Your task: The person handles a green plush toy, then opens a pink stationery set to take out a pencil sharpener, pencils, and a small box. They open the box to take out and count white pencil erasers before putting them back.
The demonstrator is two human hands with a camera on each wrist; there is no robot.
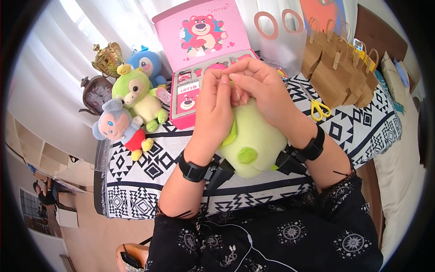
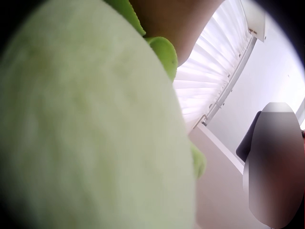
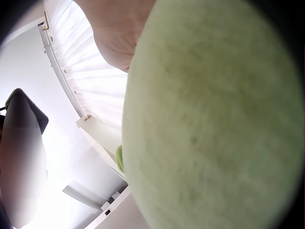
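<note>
A light green plush toy [image 1: 253, 136] lies between my forearms in the head view, its round darker green tail patch facing me. My left hand [image 1: 213, 104] and right hand [image 1: 263, 88] meet above its far end, fingers bent and thumb tips close together. They appear to pinch a small part at the plush's top; the fingers mostly hide it. Pale green plush [image 2: 95, 119] fills much of the left wrist view, beside part of the left hand [image 2: 174, 24]. In the right wrist view the plush [image 3: 214, 119] stands beside part of the right hand [image 3: 116, 31].
Behind the hands is an open pink box [image 1: 204, 34]. Left stand plush toys [image 1: 136, 93], a gold trophy [image 1: 107, 59] and a clock [image 1: 96, 94]. Right are yellow-handled scissors [image 1: 320, 110], brown paper bags [image 1: 337, 77] and a clear bag [image 1: 281, 45], on a patterned cloth [image 1: 181, 195].
</note>
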